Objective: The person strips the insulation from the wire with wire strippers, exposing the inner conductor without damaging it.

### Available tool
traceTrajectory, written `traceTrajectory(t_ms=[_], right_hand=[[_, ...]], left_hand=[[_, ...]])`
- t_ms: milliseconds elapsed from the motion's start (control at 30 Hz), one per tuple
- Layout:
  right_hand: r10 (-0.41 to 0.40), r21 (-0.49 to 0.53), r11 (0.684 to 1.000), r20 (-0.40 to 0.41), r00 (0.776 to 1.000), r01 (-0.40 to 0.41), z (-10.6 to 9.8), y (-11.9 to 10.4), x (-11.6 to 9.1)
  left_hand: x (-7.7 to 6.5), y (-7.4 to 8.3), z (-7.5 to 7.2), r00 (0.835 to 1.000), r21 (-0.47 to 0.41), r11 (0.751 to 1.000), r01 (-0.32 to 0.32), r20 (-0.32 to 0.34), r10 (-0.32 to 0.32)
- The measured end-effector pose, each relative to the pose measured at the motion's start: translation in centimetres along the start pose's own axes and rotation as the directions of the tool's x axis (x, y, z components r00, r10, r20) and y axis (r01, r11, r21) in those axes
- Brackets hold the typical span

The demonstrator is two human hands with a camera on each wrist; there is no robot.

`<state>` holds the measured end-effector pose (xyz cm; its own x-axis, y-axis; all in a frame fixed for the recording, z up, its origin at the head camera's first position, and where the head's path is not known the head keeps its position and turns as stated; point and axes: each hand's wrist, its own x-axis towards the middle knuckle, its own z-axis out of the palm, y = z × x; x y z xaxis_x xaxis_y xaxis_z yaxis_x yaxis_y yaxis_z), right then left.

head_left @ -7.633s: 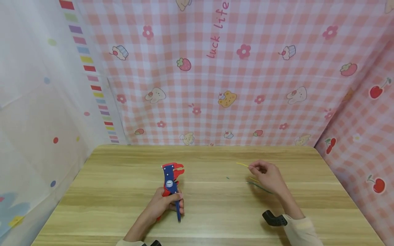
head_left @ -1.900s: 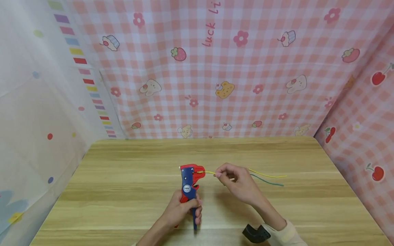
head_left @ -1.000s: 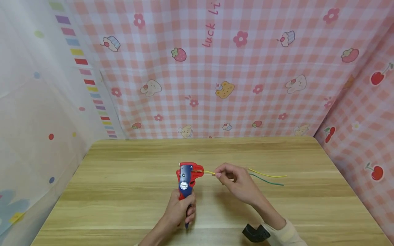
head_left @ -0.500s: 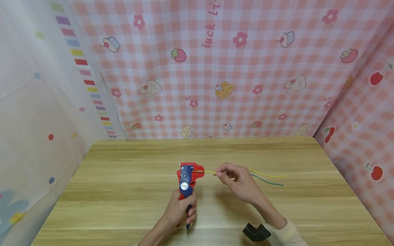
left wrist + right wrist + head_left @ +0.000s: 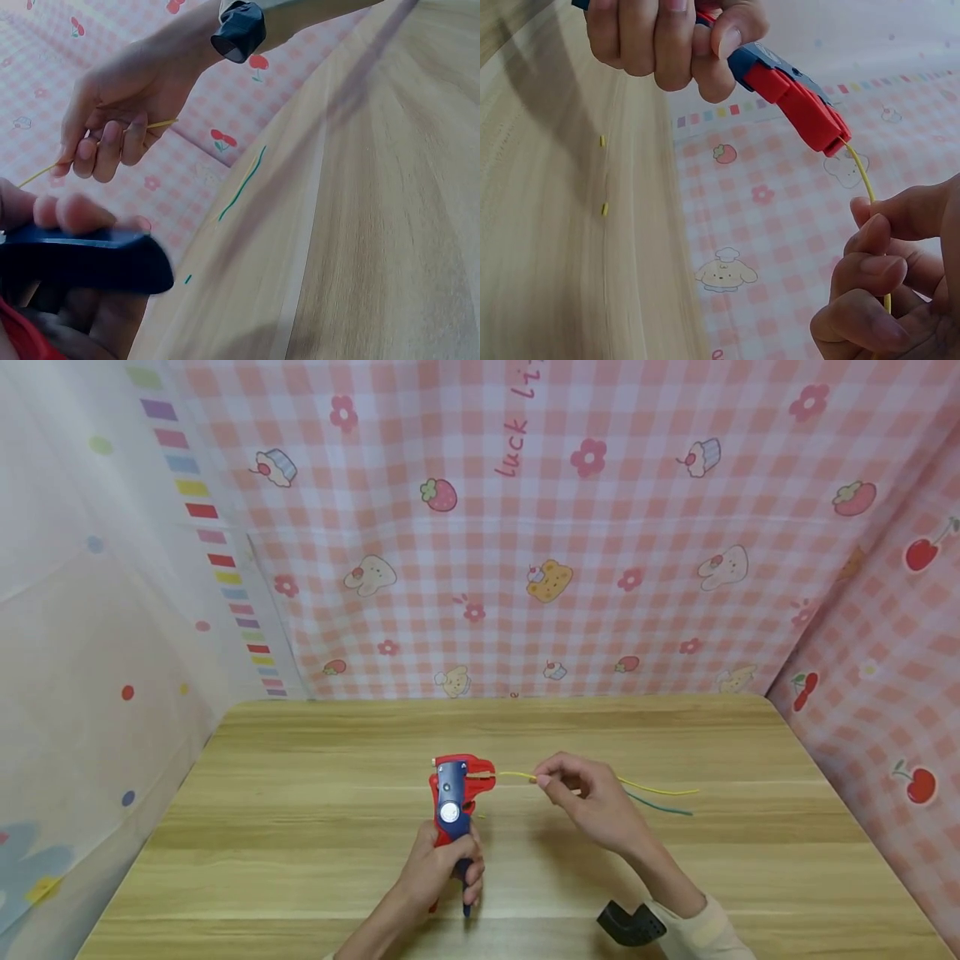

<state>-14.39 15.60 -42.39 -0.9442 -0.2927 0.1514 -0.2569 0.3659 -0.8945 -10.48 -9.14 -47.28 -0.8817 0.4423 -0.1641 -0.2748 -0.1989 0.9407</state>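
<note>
My left hand (image 5: 448,864) grips the handles of a blue and red wire stripper (image 5: 452,789), its red head pointing right. Between thumb and fingertips, my right hand (image 5: 592,797) pinches a yellow wire (image 5: 516,774). The wire's end is right at the front of the stripper's red jaws, which show a gap between them. In the right wrist view the yellow wire (image 5: 864,176) runs from the red head down through the curled right fingers. Behind the right hand, a second yellow wire (image 5: 667,792) and a green wire (image 5: 663,808) lie on the table, partly hidden.
Small yellow pieces (image 5: 604,209) lie on the wooden table (image 5: 300,827) below the stripper. A short green piece (image 5: 188,279) is also on the table, in the left wrist view. A pink checked cloth (image 5: 480,527) hangs behind the table.
The left hand brought the stripper right and the right hand brought the yellow wire left into its jaws. The wire has since drawn back right, and a small yellow piece shows below the head.
</note>
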Motion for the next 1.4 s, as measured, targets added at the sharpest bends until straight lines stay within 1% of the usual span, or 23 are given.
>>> traceTrajectory(t_ms=[133,333,433,633,800,1067,1400], right_hand=[[0.005,-0.001,1.000,-0.001,1.000,-0.005,-0.3,-0.1,0.0],[0.004,-0.010,1.000,0.001,1.000,-0.004,-0.7,0.0,0.1],[0.013,-0.017,1.000,-0.005,1.000,-0.013,-1.0,0.1,0.2],[0.016,-0.022,1.000,-0.006,1.000,-0.016,-1.4,0.3,0.3],[0.014,-0.030,0.999,-0.022,1.000,-0.014,-1.8,0.5,0.4],[0.025,-0.042,0.999,-0.037,0.999,-0.027,-2.3,1.1,0.6],[0.032,-0.045,0.998,-0.065,0.997,-0.035,-2.9,1.8,0.7]], left_hand=[[0.1,-0.1,-0.2,1.000,0.013,1.000,0.003,0.017,-0.003],[0.4,-0.2,-0.4,0.999,0.048,0.998,0.038,0.037,-0.039],[0.5,-0.2,-0.5,0.998,0.052,0.998,0.044,0.040,-0.047],[0.5,-0.2,-0.8,0.998,0.048,0.997,0.053,0.022,-0.054],[0.6,-0.1,-1.2,0.998,0.067,0.996,0.058,0.010,-0.059],[0.9,-0.1,-1.7,0.999,0.091,0.995,0.047,0.003,-0.047],[1.0,0.0,-2.1,0.999,0.097,0.994,0.045,-0.031,-0.043]])
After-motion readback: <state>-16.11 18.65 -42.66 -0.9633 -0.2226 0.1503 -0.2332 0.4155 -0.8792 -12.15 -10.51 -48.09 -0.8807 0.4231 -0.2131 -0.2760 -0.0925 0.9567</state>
